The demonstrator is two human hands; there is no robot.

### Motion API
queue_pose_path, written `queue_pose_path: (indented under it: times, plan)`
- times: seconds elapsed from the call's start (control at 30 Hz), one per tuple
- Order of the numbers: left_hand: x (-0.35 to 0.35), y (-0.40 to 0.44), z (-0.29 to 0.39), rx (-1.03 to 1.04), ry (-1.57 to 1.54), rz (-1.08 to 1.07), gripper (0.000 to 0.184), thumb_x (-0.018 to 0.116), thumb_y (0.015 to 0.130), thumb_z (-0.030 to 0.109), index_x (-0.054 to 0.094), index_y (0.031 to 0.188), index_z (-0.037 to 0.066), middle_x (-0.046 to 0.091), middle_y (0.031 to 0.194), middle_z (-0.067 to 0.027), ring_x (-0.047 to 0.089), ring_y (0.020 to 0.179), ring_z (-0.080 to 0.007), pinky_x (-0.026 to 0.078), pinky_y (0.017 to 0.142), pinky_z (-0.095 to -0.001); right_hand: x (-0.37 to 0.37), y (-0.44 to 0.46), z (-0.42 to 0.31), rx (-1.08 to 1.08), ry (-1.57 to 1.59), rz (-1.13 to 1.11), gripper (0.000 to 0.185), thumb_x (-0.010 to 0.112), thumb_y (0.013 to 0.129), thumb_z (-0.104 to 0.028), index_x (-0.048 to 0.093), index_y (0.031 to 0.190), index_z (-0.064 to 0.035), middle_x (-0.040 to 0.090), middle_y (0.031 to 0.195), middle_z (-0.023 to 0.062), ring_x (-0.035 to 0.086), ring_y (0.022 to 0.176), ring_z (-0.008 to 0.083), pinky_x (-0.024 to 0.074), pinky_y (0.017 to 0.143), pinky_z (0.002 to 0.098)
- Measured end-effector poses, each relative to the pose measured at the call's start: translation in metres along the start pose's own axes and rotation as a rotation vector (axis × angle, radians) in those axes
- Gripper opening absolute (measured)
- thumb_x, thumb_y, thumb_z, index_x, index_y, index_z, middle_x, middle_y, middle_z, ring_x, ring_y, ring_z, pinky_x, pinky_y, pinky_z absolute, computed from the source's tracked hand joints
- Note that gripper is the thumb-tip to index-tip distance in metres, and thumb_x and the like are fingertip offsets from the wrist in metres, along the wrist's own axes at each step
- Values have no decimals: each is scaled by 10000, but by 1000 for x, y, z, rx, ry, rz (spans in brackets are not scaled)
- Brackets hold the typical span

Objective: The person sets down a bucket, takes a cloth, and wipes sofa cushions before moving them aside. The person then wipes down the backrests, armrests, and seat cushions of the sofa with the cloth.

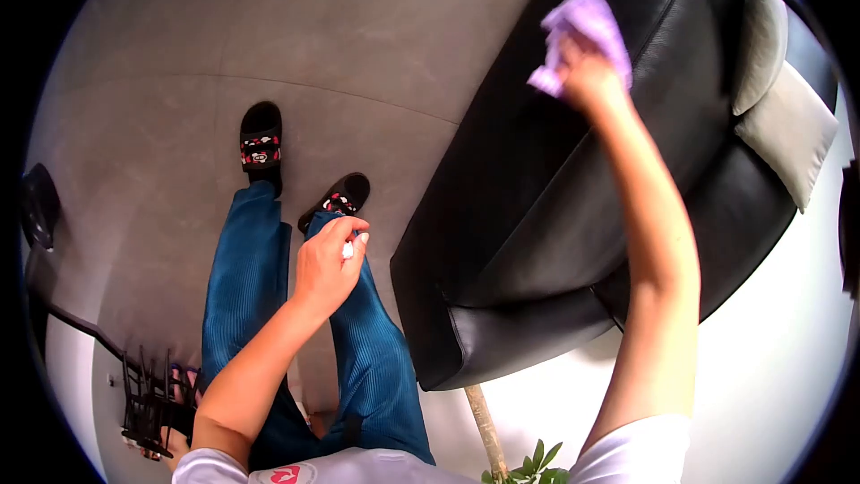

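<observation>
My right hand [589, 76] is closed on a purple cloth [593, 22], held over the seat of a black leather sofa [528, 188]. The cloth and fingers are slightly blurred, and I cannot tell how firmly the cloth touches the leather. In front of my left knee, my left hand [327, 264] is closed, fingers curled towards the thumb. Between them shows a small white thing [348, 250], perhaps a crumpled bit of tissue, too small to make out fully.
Two grey cushions [790, 130] lean at the sofa's far right side. A plant trunk [484, 426] with green leaves [536, 464] rises behind the sofa's near end. Grey floor [358, 27] stretches to the left. A black rack [148, 403] stands at lower left.
</observation>
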State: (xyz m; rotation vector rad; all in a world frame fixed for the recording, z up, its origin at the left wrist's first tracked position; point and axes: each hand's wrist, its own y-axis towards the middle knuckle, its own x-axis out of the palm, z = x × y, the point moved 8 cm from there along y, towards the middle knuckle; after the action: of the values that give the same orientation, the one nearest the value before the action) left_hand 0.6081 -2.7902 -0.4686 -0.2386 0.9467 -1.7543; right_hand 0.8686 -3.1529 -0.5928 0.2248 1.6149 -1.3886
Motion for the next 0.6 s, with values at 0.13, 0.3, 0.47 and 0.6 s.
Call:
queue_pose_path:
  times: [0.13,0.3,0.47,0.6]
  plan:
    - [2,0,-5,49,10,32,127,639,875,120,628,978,47,670,906,-115,662,732,-286,511,640,-357,-106,-3,21,357,-690,-31,661,391,961,-421,294,1499,-48,218,1579,187,171,1472,343,71,1203,444]
    - [7,-1,-11,25,-21,39,132,634,880,120,632,985,40,655,872,-120,641,706,-272,496,630,-348,-49,-83,-74,140,-648,-124,683,314,978,-394,304,1445,105,312,1526,237,242,1441,381,101,1190,521]
    - [13,-4,-13,20,-62,42,137,623,889,118,637,993,30,639,834,-123,620,678,-255,479,615,-336,45,-227,-212,-171,-476,-180,615,390,917,-240,369,1388,156,367,1472,282,325,1389,420,188,1180,498]
    - [17,-1,-14,12,-60,32,129,634,878,134,630,977,50,672,908,-116,660,739,-292,507,650,-368,98,-330,-306,-448,-308,-412,583,375,933,-245,395,1395,110,377,1479,246,355,1378,370,211,1176,469]
